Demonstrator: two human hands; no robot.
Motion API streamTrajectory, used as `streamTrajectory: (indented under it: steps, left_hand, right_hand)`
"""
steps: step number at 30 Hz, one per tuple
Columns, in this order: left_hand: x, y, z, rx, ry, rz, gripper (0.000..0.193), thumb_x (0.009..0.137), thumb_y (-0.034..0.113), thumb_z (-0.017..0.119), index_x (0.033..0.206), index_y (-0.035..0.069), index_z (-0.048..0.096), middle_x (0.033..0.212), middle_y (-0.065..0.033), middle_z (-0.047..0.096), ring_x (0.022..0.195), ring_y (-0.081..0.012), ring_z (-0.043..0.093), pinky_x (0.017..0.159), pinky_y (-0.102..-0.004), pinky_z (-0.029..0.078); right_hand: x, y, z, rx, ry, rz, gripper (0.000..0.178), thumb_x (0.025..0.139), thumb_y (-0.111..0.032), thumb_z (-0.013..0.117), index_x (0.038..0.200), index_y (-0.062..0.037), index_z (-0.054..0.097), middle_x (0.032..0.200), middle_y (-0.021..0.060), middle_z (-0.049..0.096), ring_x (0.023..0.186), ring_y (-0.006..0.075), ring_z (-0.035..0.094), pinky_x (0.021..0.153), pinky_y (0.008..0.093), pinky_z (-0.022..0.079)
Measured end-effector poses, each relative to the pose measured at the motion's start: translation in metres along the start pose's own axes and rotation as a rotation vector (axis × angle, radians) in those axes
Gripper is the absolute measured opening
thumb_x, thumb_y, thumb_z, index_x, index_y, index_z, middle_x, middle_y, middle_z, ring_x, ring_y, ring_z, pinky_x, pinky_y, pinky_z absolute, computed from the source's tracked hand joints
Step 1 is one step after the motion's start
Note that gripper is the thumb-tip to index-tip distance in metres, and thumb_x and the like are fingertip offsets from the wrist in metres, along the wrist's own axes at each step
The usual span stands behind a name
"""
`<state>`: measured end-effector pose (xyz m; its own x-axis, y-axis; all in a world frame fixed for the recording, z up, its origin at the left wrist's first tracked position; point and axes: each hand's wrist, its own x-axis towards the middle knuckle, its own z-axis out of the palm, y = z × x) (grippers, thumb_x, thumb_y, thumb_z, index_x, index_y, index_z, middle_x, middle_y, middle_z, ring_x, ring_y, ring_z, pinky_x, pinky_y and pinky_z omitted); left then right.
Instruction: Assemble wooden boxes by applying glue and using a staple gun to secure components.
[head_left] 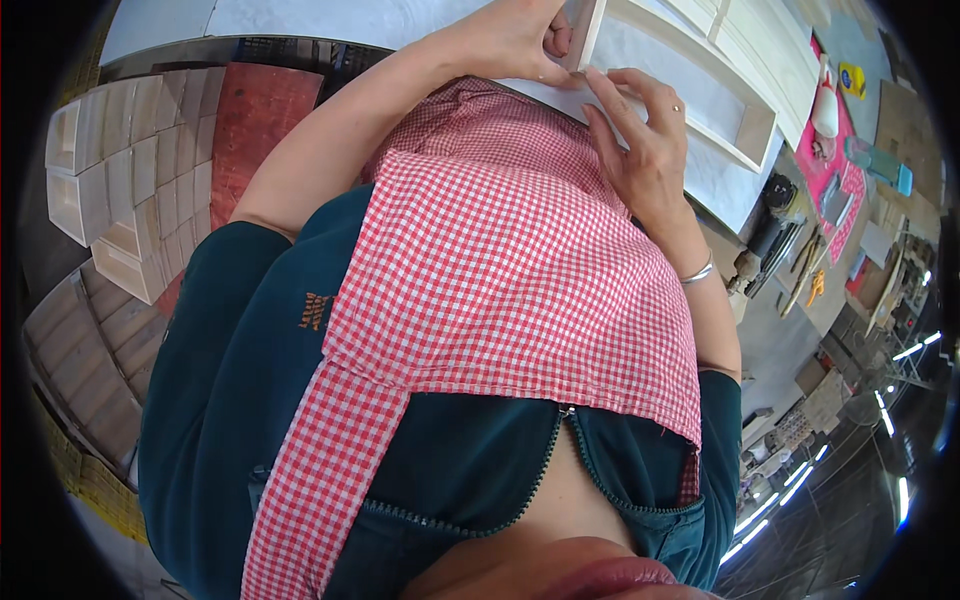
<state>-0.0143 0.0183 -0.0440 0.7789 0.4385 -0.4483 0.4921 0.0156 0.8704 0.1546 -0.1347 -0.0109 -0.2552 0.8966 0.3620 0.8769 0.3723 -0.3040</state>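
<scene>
A pale wooden tray [756, 132] with thin walls and a divider lies at the top of the view, partly cut off by the edge. At its near left corner, my left hand [515, 42] is closed, thumb and curled fingers against the wall. My right hand [645, 140] reaches to the same corner, its fingers bent but apart and the index fingertip touching the wood beside the left thumb. Whether something small lies between the fingertips cannot be made out. A silver bangle [698, 270] circles my right wrist.
The white worktable [725, 195] runs along the top. Stacked pale wooden boxes [120, 190] stand at left beside a red board [262, 125]. Toward the right, a pink cloth [812, 165] carries a white bottle [826, 108]; a greenish bottle [872, 158] lies close by.
</scene>
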Motion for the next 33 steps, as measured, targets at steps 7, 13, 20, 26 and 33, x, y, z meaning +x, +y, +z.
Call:
streamTrajectory:
  steps: [7,13,20,26,33]
  left_hand:
    - [0.0,0.003,-0.008,-0.002,-0.049,-0.025,0.113,0.069,0.021,0.09,0.154,-0.007,0.02,0.146,-0.0303,0.041,0.124,-0.0391,0.052,0.107,-0.0389,0.045]
    - [-0.006,0.005,-0.009,-0.027,-0.005,0.123,0.115,0.07,0.023,0.09,0.154,-0.009,0.019,0.147,-0.0314,0.039,0.126,-0.0409,0.051,0.108,-0.0413,0.044]
    - [-0.01,-0.001,-0.001,0.031,0.164,0.417,0.111,0.07,0.018,0.09,0.152,-0.01,0.02,0.142,-0.0302,0.042,0.111,-0.035,0.059,0.094,-0.0382,0.053]
    - [-0.009,-0.008,0.005,0.05,0.312,0.517,0.102,0.068,0.0,0.085,0.155,0.004,0.033,0.113,-0.0166,0.064,0.087,-0.018,0.062,0.079,-0.0278,0.057]
    - [-0.024,0.01,0.004,-0.066,0.326,0.321,0.097,0.068,0.013,0.089,0.148,-0.006,0.038,0.129,-0.0222,0.058,0.093,-0.0262,0.066,0.083,-0.0336,0.06]
  right_hand:
    - [0.008,0.008,0.006,0.1,-0.022,-0.019,0.047,0.083,0.002,0.074,0.127,-0.0123,0.071,0.117,0.0105,0.058,0.097,0.0211,0.061,0.083,0.0286,0.053]
    - [0.012,0.007,-0.001,0.117,-0.079,-0.025,0.047,0.082,0.007,0.072,0.126,-0.0109,0.071,0.116,0.0121,0.057,0.096,0.0219,0.061,0.079,0.0281,0.055]
    - [0.015,0.009,-0.007,0.137,-0.144,-0.021,0.048,0.082,0.01,0.068,0.125,-0.0108,0.072,0.118,0.0136,0.056,0.097,0.024,0.061,0.083,0.0295,0.054]
    - [0.016,0.01,-0.013,0.194,-0.075,-0.002,0.048,0.082,0.005,0.067,0.127,-0.0114,0.07,0.122,0.0137,0.058,0.1,0.0282,0.06,0.091,0.0352,0.051]
    - [-0.098,0.107,-0.098,-0.527,0.429,0.598,0.043,0.081,-0.013,0.073,0.122,-0.0009,0.064,0.12,0.0215,0.063,0.108,0.0347,0.06,0.095,0.043,0.049]
